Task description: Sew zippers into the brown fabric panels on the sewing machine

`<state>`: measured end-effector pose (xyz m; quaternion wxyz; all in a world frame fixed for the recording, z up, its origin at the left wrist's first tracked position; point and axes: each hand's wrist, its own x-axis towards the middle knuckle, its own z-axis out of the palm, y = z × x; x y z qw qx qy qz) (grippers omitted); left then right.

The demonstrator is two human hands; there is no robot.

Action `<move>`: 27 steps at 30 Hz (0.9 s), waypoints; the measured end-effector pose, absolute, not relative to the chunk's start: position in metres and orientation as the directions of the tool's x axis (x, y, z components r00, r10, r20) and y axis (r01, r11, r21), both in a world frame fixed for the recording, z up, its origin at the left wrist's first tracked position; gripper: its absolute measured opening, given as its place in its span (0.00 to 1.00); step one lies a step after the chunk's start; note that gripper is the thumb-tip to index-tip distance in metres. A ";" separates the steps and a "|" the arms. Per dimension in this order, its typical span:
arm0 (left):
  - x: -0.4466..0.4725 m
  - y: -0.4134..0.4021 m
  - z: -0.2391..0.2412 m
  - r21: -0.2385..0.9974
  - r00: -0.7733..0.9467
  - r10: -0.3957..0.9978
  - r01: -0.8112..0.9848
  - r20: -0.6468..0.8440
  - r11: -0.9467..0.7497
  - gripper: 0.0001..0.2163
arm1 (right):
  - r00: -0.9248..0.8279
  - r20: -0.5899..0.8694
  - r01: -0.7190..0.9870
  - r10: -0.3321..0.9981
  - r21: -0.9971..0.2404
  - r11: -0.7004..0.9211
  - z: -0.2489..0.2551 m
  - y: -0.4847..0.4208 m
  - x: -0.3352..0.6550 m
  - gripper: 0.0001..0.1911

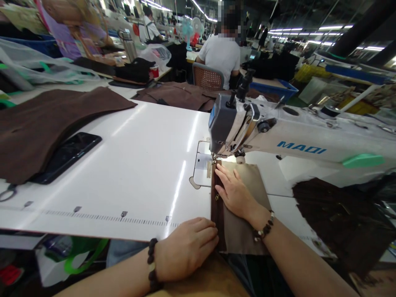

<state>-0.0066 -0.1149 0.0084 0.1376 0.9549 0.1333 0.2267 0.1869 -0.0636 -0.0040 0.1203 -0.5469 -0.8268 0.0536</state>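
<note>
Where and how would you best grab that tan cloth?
Probably pinch the tan cloth by its near edge, beside the left hand, coming from the person's side: it lies flat, its far end is at the sewing machine, and the right hand rests on it.

A white table (145, 165) bears a sewing machine (297, 132), tan cloth (244, 233), a phone (72, 156) — brown fabric (62, 113) overlapping it.
</note>
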 end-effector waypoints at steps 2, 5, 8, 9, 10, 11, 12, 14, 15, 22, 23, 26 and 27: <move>-0.007 -0.115 0.008 0.318 0.864 0.327 0.209 0.383 -0.925 0.16 | -0.376 0.133 0.890 0.917 -0.224 0.397 -0.005 -0.063 0.188 0.24; -0.007 -0.116 0.008 0.314 0.868 0.332 0.220 0.369 -0.924 0.15 | -0.378 0.122 0.889 0.918 -0.228 0.396 -0.005 -0.063 0.188 0.24; -0.007 -0.116 0.008 0.304 0.875 0.333 0.229 0.352 -0.925 0.14 | -0.373 0.107 0.895 0.922 -0.222 0.388 -0.004 -0.063 0.187 0.24; -0.007 -0.116 0.008 0.302 0.876 0.334 0.232 0.347 -0.925 0.13 | -0.372 0.101 0.897 0.923 -0.217 0.385 -0.004 -0.063 0.187 0.24; -0.007 -0.116 0.008 0.300 0.878 0.333 0.233 0.343 -0.925 0.13 | -0.371 0.095 0.899 0.924 -0.212 0.383 -0.004 -0.063 0.186 0.24; -0.007 -0.116 0.008 0.300 0.880 0.332 0.233 0.340 -0.925 0.13 | -0.370 0.090 0.901 0.925 -0.208 0.380 -0.004 -0.063 0.186 0.24; -0.007 -0.116 0.008 0.301 0.880 0.332 0.232 0.339 -0.925 0.13 | -0.369 0.086 0.903 0.925 -0.205 0.379 -0.004 -0.063 0.186 0.24; -0.007 -0.116 0.008 0.305 0.882 0.330 0.229 0.338 -0.924 0.13 | -0.370 0.081 0.903 0.925 -0.201 0.379 -0.003 -0.063 0.186 0.24; -0.007 -0.116 0.008 0.307 0.882 0.330 0.229 0.337 -0.924 0.13 | -0.373 0.080 0.903 0.925 -0.199 0.381 -0.003 -0.063 0.186 0.24; -0.007 -0.117 0.007 0.307 0.877 0.345 0.245 0.334 -0.920 0.11 | -0.383 0.099 0.898 0.919 -0.196 0.395 -0.004 -0.062 0.186 0.24; -0.007 -0.117 0.006 0.306 0.878 0.344 0.244 0.334 -0.920 0.11 | -0.383 0.099 0.897 0.918 -0.197 0.396 -0.004 -0.062 0.186 0.24; -0.007 -0.117 0.005 0.320 0.874 0.348 0.241 0.339 -0.916 0.11 | -0.387 0.099 0.895 0.917 -0.199 0.399 -0.004 -0.062 0.186 0.24; -0.007 -0.117 0.005 0.330 0.871 0.350 0.237 0.344 -0.914 0.12 | -0.389 0.102 0.894 0.916 -0.200 0.402 -0.004 -0.062 0.186 0.24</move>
